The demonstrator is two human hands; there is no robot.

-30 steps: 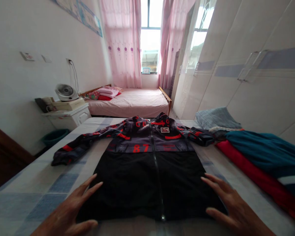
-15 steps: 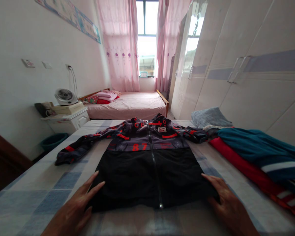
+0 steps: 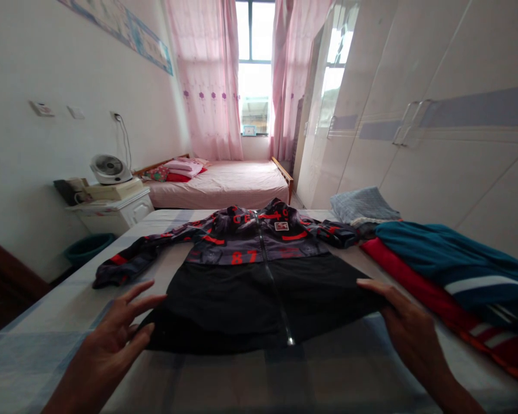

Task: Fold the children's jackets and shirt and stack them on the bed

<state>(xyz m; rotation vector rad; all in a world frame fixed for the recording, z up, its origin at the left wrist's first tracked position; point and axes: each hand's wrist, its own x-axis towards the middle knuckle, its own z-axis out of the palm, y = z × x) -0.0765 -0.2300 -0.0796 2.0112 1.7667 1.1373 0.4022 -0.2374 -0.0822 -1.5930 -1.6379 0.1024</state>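
A black zip-up jacket (image 3: 224,305) with a grey and red printed upper part lies front up on the bed, collar away from me and hem toward me. My right hand (image 3: 408,322) grips its right lower corner, and the cloth there is pulled outward and lifted a little off the sheet. At the left side of the hem is my left hand (image 3: 112,333), fingers apart, with its thumb tip at the jacket's edge; whether it touches cloth is hard to make out. The left sleeve stretches out sideways, while the right sleeve bunches near the other clothes.
Teal clothing (image 3: 449,253) and red clothing (image 3: 392,264) lie at the right, with a folded grey-blue cloth (image 3: 362,204) behind. White wardrobes (image 3: 384,167) line the right wall. A fan (image 3: 110,168) stands at the left; a pink bed (image 3: 242,178) is beyond.
My right hand has drawn the jacket's right corner outward and up, spreading the hem. My left hand has moved slightly left and up, its fingers coming off the jacket's side.
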